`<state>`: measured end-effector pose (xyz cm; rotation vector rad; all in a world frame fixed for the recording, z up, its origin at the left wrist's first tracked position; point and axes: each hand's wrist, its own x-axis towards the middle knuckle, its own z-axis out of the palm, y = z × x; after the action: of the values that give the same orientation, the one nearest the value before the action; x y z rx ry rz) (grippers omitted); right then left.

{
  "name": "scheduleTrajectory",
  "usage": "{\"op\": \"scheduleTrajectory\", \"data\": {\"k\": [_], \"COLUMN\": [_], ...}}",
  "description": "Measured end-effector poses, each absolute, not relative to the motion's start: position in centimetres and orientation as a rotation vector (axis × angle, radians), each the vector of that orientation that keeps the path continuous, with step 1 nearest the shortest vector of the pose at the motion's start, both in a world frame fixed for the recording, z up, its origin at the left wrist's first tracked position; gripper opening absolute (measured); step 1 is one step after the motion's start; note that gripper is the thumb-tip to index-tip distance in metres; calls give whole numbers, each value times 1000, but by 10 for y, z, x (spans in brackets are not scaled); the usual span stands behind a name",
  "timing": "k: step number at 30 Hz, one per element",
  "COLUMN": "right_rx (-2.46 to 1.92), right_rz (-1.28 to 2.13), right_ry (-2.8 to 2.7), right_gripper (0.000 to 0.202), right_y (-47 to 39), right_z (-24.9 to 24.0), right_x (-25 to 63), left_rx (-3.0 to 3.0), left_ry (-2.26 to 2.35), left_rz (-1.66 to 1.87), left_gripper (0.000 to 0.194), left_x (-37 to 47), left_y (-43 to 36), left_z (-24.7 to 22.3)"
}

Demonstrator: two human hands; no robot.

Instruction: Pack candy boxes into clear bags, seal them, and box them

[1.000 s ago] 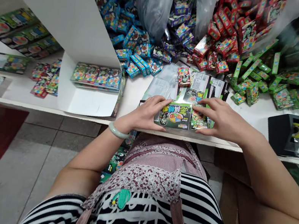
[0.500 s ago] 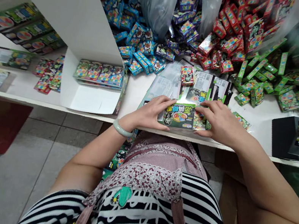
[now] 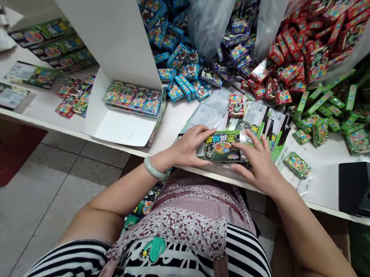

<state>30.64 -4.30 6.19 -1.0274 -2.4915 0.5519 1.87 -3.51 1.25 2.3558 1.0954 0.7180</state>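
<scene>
A flat black-and-green candy box (image 3: 220, 146) with bright lettering lies at the table's front edge, between my hands. My left hand (image 3: 191, 147) is closed around its left end, fingers along the far side and thumb along the near side. On the other end rests my right hand (image 3: 259, 165), its fingers over the top and thumb at the near edge, hiding that end. Just beyond are a small red candy box (image 3: 236, 105) and a spread of black, green and white printed sleeves (image 3: 254, 113). A small green box (image 3: 297, 165) lies right of my right hand.
Heaps of small blue (image 3: 181, 59), purple (image 3: 237, 47), red (image 3: 291, 62) and green boxes (image 3: 321, 126) line the back, between plastic bags (image 3: 212, 14). Left stands a white carton (image 3: 124, 130) holding a row of small boxes. A black tape dispenser (image 3: 355, 187) stands right.
Small boxes showing at the right end of the candy box are now covered. My right hand has shifted inward over that end, and the box is slightly tilted. The whole view has shifted.
</scene>
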Motion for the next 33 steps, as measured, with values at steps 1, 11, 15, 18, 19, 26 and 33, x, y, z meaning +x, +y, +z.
{"op": "scheduleTrajectory", "data": {"k": [1, 11, 15, 18, 19, 26, 33], "right_rx": [-1018, -1144, -1031, -1012, -1003, -672, -711], "right_rz": [580, 488, 638, 728, 720, 686, 628], "right_ry": [-2481, -2725, -2742, -2603, -2521, -2551, -2803], "right_gripper": [47, 60, 47, 41, 40, 33, 30], "right_y": [-37, 143, 164, 154, 146, 55, 28], "right_z": [64, 20, 4, 13, 22, 114, 120], "right_x": [306, 288, 279, 280, 282, 295, 306], "left_rx": [2350, 2310, 2262, 2245, 2245, 2302, 2378], "left_ry": [1101, 1225, 1276, 1306, 1325, 1312, 1163], "left_rz": [726, 840, 872, 882, 885, 866, 844], "left_gripper": [100, 100, 100, 101, 101, 105, 106], "left_x": [16, -10, -13, -16, -17, -19, -12], "left_y": [-35, -45, -46, -44, -43, -37, -36], "left_z": [12, 17, 13, 10, 9, 8, 8]}}
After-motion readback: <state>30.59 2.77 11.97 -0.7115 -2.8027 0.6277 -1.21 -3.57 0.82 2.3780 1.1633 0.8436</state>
